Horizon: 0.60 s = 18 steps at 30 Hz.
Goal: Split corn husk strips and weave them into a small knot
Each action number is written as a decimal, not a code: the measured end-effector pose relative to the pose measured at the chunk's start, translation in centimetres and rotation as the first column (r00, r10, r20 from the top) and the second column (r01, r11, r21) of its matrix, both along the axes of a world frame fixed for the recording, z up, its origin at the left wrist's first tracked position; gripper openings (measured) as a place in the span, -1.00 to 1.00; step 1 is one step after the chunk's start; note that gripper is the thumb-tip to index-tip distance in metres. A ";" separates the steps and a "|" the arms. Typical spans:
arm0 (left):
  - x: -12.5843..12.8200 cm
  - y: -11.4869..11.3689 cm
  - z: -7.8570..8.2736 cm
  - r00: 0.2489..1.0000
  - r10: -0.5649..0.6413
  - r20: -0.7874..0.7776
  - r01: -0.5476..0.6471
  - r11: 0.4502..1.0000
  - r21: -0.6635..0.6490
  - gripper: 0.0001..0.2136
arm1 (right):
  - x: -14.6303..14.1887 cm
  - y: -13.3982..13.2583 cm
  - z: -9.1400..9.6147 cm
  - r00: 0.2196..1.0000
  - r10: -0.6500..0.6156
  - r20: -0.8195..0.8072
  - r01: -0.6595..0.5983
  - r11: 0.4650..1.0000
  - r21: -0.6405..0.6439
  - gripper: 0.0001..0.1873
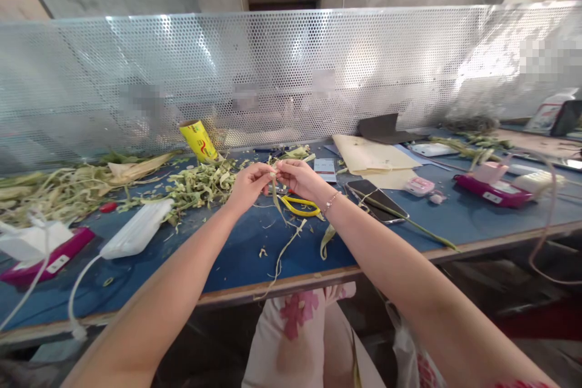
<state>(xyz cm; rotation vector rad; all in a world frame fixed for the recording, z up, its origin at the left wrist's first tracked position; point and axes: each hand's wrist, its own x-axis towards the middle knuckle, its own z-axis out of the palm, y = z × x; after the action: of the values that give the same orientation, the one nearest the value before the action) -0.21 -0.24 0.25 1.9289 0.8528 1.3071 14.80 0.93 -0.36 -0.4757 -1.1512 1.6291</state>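
Above the blue tabletop (245, 260), my left hand (253, 183) and my right hand (295, 177) meet, fingertips pinched together. Both are closed on a pale green leaf strip (275, 194), whose tail hangs down between them. The part between the fingertips is small and mostly hidden. Just below my right hand lie yellow-handled scissors (304, 212), their blades not visible. Left of my left hand spreads a heap of short, curled green leaf pieces (200, 185). A thin loose strip (287, 254) reaches toward the front edge.
A yellow tube (199, 140) leans near the perforated metal screen (273, 85). At right lie a phone (377, 201), tan paper (375, 154) and a magenta power strip (493, 191). At left are a white power bank (136, 229), cables and long dried leaves (68, 188).
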 end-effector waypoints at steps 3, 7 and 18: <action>-0.2 0.0 0.1 0.999 0.032 -0.020 -0.032 0.999 0.001 -0.80 | 0.0 0.1 -0.1 1.000 0.004 0.010 -0.004 1.000 -0.006 -0.86; -0.3 0.0 0.1 1.000 0.014 -0.017 -0.014 0.999 -0.029 -0.77 | -0.1 0.2 -0.1 1.000 -0.012 0.028 0.012 1.000 0.007 -0.84; -0.3 0.5 -0.5 0.997 -0.051 0.057 0.060 0.985 -0.159 -0.77 | -0.3 0.3 -0.3 0.994 -0.088 0.072 0.083 0.995 0.061 -0.80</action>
<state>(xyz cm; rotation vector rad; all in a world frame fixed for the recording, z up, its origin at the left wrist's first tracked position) -0.46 0.30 -0.20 1.7722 0.8455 1.2132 14.47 1.20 -0.65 -0.5455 -1.2137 1.5113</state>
